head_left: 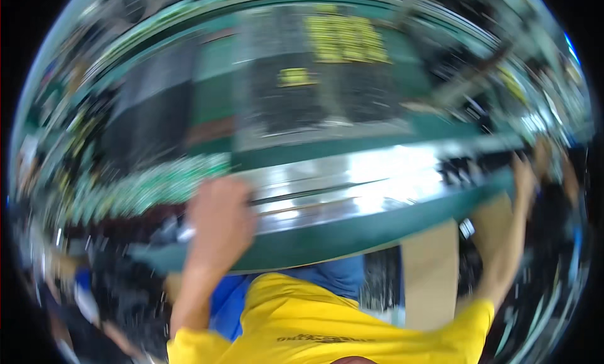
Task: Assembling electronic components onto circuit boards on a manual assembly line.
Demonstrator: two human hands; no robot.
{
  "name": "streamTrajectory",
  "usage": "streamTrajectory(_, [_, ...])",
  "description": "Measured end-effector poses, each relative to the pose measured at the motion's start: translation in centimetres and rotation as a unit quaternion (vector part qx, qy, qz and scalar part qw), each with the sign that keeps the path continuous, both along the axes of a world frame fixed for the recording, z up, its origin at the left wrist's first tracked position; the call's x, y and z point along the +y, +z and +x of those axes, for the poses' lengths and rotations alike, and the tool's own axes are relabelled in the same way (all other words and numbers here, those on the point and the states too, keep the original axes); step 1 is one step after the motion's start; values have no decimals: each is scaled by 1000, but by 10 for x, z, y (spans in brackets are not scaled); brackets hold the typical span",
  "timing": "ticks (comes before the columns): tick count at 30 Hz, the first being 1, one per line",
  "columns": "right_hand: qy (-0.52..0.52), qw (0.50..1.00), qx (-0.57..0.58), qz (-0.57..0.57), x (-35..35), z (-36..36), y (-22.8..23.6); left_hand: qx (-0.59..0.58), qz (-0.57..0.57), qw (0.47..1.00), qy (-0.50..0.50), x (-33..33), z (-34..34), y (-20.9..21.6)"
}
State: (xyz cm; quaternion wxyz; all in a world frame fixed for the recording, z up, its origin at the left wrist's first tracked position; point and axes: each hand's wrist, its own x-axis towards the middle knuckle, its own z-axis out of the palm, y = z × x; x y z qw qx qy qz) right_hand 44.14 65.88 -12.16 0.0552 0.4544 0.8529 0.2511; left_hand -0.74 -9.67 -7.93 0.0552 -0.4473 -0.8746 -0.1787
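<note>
My left hand (223, 210) is over the left end of a long, shiny silver strip (302, 194) that lies along the near side of the green work table (302, 244). It looks closed, rounded like a fist, but blur hides what is in it, if anything. To its left is a row of green and whitish, glossy pieces (148, 188). My right arm stretches far out to the right. The right hand (524, 178) is at the strip's right end, near some small dark pieces (462, 172); its fingers are smeared by motion.
Beyond the strip lies a grey and black panel (289, 106) with rows of yellow pieces (346, 40) and a separate yellow block (296, 77). A dark sheet (151, 93) is at the left. Brown cardboard (431, 273) stands below the table edge. Another person's arm (119, 339) shows lower left.
</note>
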Motion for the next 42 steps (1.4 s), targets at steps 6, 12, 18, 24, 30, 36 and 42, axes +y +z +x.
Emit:
streamTrajectory(6, [-222, 923, 305, -72, 0, -33, 23, 23, -20, 999, 29, -79, -34, 3])
streamTrajectory(12, [-166, 926, 317, -119, 46, -16, 2, 56, -103, 982, 146, -182, -82, -19])
streamTrajectory(18, [-116, 926, 333, -133, 87, 1, -39, 126, -247, 930, 242, -209, -98, -7])
streamTrajectory(24, [-127, 930, 324, -121, 106, 25, -32, 186, -188, 947, 185, -115, -84, 20])
streamTrajectory(30, [-51, 922, 328, -201, 18, -14, -1, 68, 2, 993, -98, 74, -142, 22])
streamTrajectory(36, [26, 909, 338, -241, -124, -80, 17, -106, -59, 988, -97, 217, -203, -41])
streamTrajectory(42, [61, 904, 340, -251, -239, -129, 36, -100, -13, 985, -142, 232, -210, -59])
